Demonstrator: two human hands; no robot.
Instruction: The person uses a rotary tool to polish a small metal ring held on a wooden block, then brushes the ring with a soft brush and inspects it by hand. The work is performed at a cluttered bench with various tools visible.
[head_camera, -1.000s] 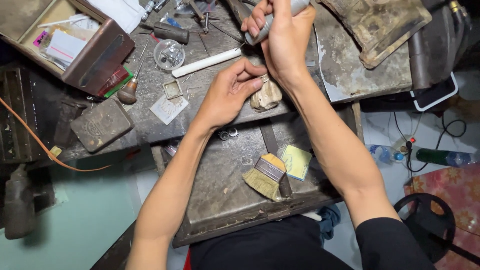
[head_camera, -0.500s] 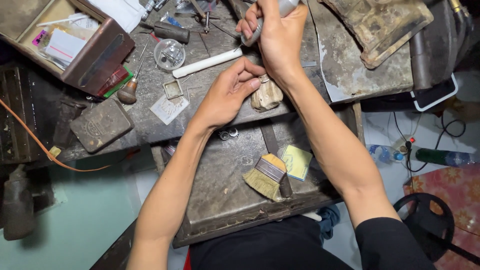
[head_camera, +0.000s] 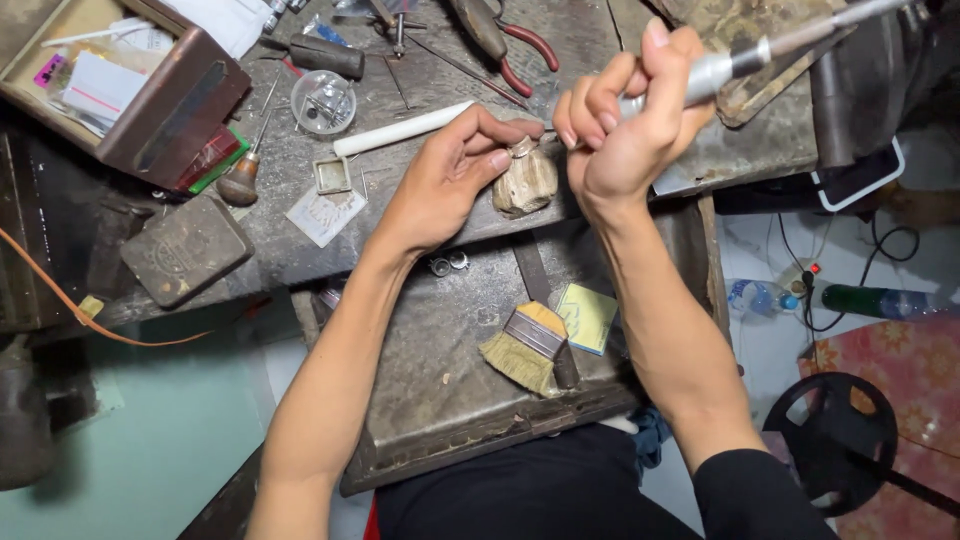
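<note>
Seen from the head camera, looking straight down on a scarred, grey metal bench (head_camera: 300, 250). Right hand (head_camera: 630, 120) wrapped tight round a slim silver handpiece (head_camera: 715, 70), all fingers curled, thumb up; long axis of the tool slanting from upper right down to lower left, tip hidden behind the fingers and aimed toward the left. Left hand (head_camera: 450, 175) just beside, fingers pressed together and pinching a small pale piece (head_camera: 521, 147) against the top of a worn, chipped wooden peg (head_camera: 525, 185) at the bench edge; what the piece is, too small to tell. Piece lying directly left of the right fist, almost touching it, left hand the nearer of the two. Behind the left fingers, a white rod (head_camera: 400, 128) lying roughly along the same slant. Farther back, a clear round dish (head_camera: 323, 100) of small parts, red-handled pliers (head_camera: 510, 45), a dark-handled tool (head_camera: 325, 55). At far left, a brown box (head_camera: 180, 110) holding paper slips, and a flat dull tin (head_camera: 185, 250) nearer the edge. Below the bench top, a pulled-out metal tray (head_camera: 430, 390), dusty and dented, carrying a straw-bristled brush (head_camera: 525, 350) with a metal band and a yellow pad (head_camera: 587, 317) touching it.
</note>
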